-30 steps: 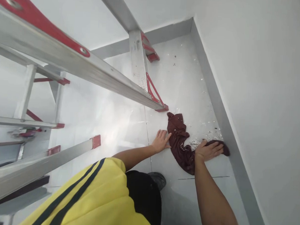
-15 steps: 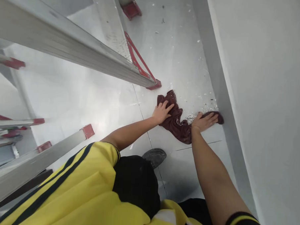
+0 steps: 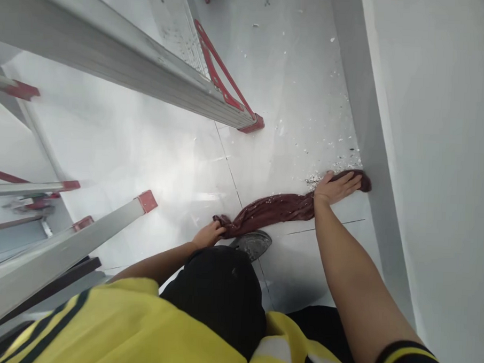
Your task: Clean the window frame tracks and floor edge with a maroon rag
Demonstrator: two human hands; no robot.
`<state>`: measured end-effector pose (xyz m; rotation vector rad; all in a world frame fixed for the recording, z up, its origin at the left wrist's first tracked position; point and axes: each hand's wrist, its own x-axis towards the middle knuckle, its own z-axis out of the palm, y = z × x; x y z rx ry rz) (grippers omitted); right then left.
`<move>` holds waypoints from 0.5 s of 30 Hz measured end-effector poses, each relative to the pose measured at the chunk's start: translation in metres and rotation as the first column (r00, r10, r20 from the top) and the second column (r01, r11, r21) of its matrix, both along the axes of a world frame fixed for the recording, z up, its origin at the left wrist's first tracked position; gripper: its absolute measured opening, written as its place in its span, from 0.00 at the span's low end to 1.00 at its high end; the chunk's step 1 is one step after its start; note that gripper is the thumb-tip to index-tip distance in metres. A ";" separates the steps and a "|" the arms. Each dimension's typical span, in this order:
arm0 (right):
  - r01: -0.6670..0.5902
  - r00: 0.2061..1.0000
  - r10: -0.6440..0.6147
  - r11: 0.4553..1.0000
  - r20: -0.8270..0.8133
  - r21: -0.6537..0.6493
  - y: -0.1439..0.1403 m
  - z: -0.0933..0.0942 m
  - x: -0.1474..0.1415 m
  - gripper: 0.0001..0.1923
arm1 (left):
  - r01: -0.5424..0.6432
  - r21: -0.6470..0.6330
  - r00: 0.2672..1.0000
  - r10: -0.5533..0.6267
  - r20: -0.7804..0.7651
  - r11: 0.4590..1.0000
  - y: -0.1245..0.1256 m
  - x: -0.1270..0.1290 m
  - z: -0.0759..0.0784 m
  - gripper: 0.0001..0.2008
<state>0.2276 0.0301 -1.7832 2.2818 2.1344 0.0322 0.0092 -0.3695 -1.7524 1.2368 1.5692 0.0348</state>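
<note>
A dark brown cloth (image 3: 276,210) lies stretched across the pale floor, white crumbs clinging to its surface. Its left end is pinched in the fingers of my left hand (image 3: 210,233), just beside my dark shoe (image 3: 254,245). My right hand (image 3: 337,189) presses flat on the other end, fingers stretched out along it toward the base of the wall. White debris (image 3: 314,180) lies against the cloth's far edge near my right hand.
A metal ladder leg (image 3: 182,88) with a red foot (image 3: 252,124) stands beyond the cloth. Another ladder leg (image 3: 115,227) rests at left. The grey skirting (image 3: 367,107) and wall (image 3: 439,158) run along the right. Scattered bits dot the floor.
My left hand has moved left and toward me, changing from spread on the bunched cloth to gripping its end. The cloth is now drawn out long. My right hand stays flat near the wall.
</note>
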 end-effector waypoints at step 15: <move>-0.006 0.998 0.009 0.999 -0.065 0.037 -0.003 0.003 -0.003 0.37 | -0.551 0.121 0.631 0.507 -0.588 0.826 0.147 -0.089 -0.079 0.29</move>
